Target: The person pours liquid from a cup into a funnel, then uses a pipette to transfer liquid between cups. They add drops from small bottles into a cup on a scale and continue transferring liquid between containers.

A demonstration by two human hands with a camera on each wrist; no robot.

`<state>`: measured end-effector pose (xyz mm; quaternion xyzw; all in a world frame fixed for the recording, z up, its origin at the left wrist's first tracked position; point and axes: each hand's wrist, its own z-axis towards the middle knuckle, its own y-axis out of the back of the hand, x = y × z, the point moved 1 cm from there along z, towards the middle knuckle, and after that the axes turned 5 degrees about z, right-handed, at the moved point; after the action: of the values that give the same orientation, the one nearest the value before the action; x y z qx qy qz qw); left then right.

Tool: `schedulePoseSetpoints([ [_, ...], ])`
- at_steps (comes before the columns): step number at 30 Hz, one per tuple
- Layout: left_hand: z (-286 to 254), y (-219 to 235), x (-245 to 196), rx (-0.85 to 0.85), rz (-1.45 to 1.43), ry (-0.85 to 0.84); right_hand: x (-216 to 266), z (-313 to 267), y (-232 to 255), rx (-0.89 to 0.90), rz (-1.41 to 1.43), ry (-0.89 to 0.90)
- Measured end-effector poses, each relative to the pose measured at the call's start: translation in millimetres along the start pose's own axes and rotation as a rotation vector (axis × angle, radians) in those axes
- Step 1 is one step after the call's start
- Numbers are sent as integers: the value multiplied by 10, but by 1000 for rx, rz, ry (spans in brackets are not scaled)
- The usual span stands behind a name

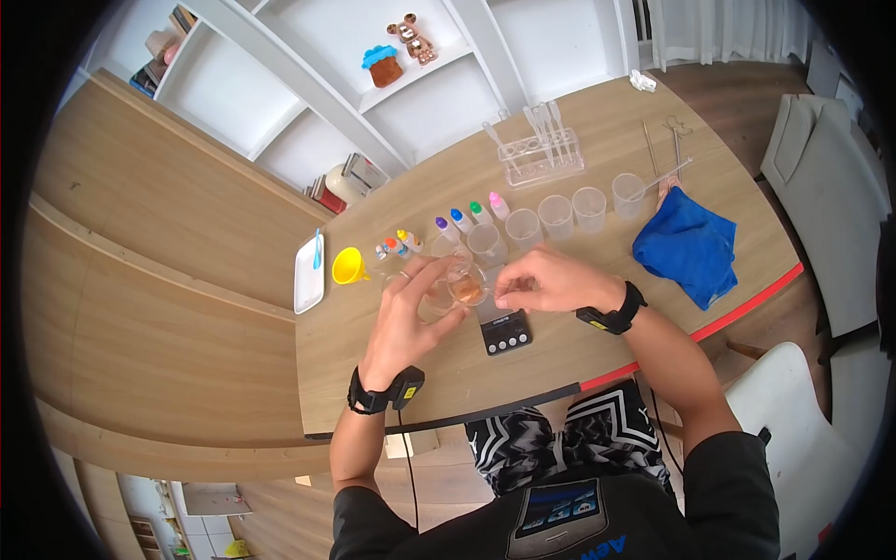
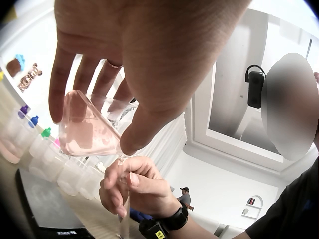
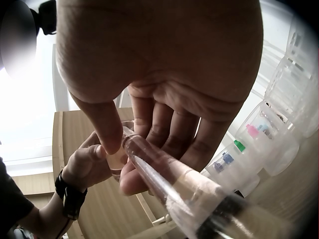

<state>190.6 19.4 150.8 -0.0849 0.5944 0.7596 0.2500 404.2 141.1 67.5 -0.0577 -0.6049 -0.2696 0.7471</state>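
Note:
My left hand grips a clear cup of pale pinkish liquid, which is tilted with its rim toward my right hand. The fingers of my right hand are curled round the upper end of a clear tube. In the left wrist view the tube hangs below the cup's rim; whether rim and tube touch is unclear. Below the hands in the head view lies a black digital scale, its far part partly hidden.
Clear plastic cups and small colour-capped bottles stand in a row beyond the hands. A test tube rack is behind them. At left are a yellow funnel and white tray; at right lies a blue cloth.

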Motion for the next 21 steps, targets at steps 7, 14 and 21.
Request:
schedulePoseSetpoints([
  [7, -2, 1, 9, -3, 4, -7, -12, 3, -4, -4, -7, 7],
  [14, -4, -9, 17, 6, 5, 7, -9, 3, -1, -2, -17, 10],
  [21, -16, -20, 6, 5, -25, 50, 1, 3, 4, -4, -15, 17],
])
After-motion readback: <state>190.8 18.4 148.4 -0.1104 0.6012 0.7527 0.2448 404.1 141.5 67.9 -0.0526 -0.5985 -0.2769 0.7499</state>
